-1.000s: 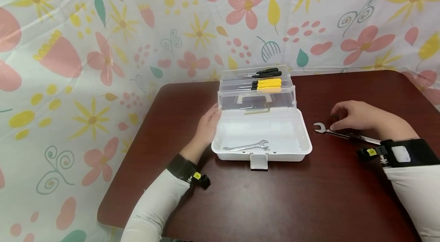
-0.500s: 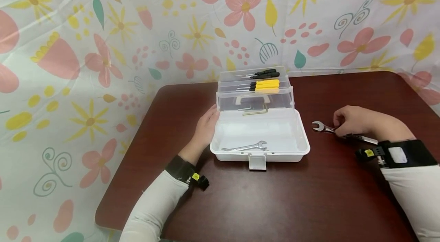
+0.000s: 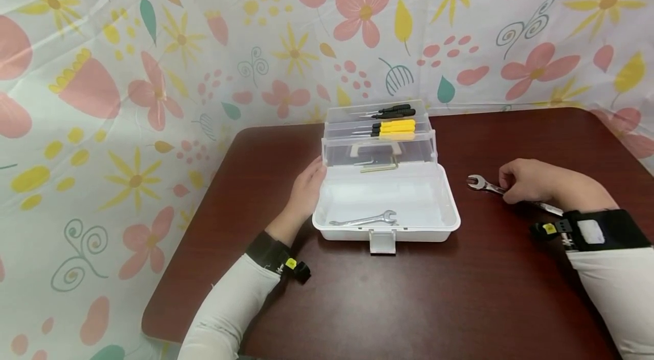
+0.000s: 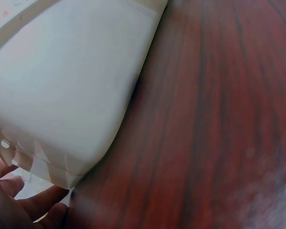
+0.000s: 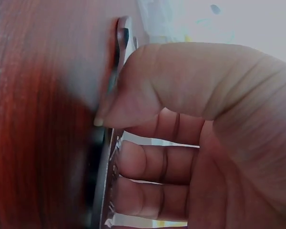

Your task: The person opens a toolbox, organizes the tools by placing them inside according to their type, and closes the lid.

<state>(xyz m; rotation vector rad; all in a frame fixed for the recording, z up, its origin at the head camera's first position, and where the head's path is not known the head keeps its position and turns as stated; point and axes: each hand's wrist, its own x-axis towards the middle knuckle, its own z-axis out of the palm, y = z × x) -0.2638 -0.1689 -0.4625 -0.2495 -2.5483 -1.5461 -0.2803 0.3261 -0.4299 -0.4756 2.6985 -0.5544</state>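
A silver open-ended wrench [image 3: 479, 182] is at the right of the table, its open end pointing toward the box. My right hand [image 3: 536, 181] pinches its shaft between thumb and fingers. A silver end of it shows past the hand. In the right wrist view the wrench [image 5: 104, 179] runs along the fingertips, close over the wood. My left hand [image 3: 306, 187] lies along the left side of a white toolbox [image 3: 385, 235]. The left wrist view has its fingers [image 4: 40, 202] touching the box's back corner. Another wrench [image 3: 365, 218] lies inside the box.
The toolbox lid [image 3: 379, 150] stands open, with yellow-handled screwdrivers [image 3: 397, 126] and black-handled screwdrivers [image 3: 394, 112] in its trays. Hex keys [image 3: 380, 166] lie by the hinge. A flowered cloth [image 3: 286, 36] hangs behind the dark wooden table [image 3: 388, 303].
The right thumb and fingers have come together on the wrench's shaft, and its open end has tilted slightly. My left hand stays by the box.
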